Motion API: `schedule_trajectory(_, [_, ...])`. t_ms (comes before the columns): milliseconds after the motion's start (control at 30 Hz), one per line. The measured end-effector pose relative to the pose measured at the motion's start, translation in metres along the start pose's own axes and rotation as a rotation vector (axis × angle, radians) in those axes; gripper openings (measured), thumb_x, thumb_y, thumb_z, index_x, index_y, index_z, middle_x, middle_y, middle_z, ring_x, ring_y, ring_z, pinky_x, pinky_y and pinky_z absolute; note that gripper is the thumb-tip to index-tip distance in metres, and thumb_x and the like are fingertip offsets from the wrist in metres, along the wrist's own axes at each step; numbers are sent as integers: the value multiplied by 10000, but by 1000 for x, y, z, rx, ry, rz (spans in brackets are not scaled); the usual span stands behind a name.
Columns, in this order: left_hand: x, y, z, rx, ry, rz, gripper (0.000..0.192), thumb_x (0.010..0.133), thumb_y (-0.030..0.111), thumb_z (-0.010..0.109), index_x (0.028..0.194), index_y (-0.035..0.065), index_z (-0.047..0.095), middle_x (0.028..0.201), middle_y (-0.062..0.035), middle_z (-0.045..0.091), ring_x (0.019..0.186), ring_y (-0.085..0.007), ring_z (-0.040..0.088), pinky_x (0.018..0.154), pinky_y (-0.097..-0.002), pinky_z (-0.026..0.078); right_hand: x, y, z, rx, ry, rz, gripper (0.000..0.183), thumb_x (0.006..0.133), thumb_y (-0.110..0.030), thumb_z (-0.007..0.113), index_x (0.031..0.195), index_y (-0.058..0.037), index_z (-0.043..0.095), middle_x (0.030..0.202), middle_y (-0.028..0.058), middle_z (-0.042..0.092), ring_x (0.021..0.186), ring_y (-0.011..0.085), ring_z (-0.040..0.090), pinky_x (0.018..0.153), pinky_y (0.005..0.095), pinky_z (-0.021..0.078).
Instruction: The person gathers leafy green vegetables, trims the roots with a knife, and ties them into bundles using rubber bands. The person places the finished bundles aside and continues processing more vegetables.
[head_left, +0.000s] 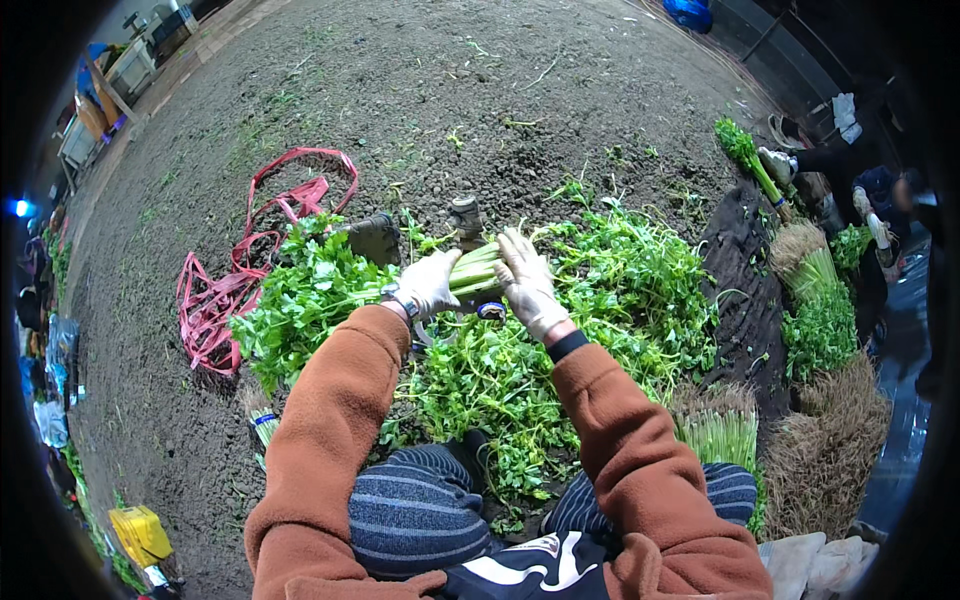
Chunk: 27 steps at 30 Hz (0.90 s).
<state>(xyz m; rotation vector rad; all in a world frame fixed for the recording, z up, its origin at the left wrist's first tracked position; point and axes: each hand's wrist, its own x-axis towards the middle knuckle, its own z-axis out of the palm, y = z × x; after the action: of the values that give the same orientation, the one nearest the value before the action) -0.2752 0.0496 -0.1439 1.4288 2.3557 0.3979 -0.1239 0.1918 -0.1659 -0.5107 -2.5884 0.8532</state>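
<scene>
A bundle of celery (477, 268) lies sideways between my two gloved hands, its leafy tops pointing left. My left hand (429, 283) is wrapped around the stalks near the leaves. At the bundle's right end, my right hand (527, 281) rests against the stalks with its fingers extended. Just below the stalks is a roll of blue tape (492, 310), partly hidden by what surrounds it. Loose celery leaves and thin stems (502, 382) cover the ground between my knees and to the right.
Tangled pink plastic strapping (217, 307) lies on the soil at left. Rooted celery bundles (716, 427) stand right, near a heap of roots (825, 450). Black cloth (739, 292) covers soil. A co-worker's gloved hand (778, 165) holds celery (750, 157). A yellow container (140, 535) sits lower left.
</scene>
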Motion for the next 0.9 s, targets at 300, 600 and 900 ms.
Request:
schedule_trajectory(300, [-1,-37,22,-118,127,98,658,604,324,804,1170,112,542,1034,-146,650,927,-341,638,816,-395,504,-7,33,-123,34,-406,-149,559,951,-480,455,1326,-67,484,1316,180,521,1211,354,485,1014,422,390])
schedule_trajectory(600, [15,-38,31,132,45,-14,588,696,283,761,1198,129,497,931,-213,650,889,-409,623,749,-441,494,-316,182,-307,-172,101,640,364,866,-288,651,1121,-29,635,1068,162,665,971,245,644,862,328,493])
schedule_trajectory(900, [32,-93,54,-41,67,19,702,690,156,760,1315,115,443,1063,-196,642,967,-351,624,833,-357,483,-456,191,-199,-475,377,976,185,718,-126,710,878,-118,618,821,94,602,788,266,599,703,357,483])
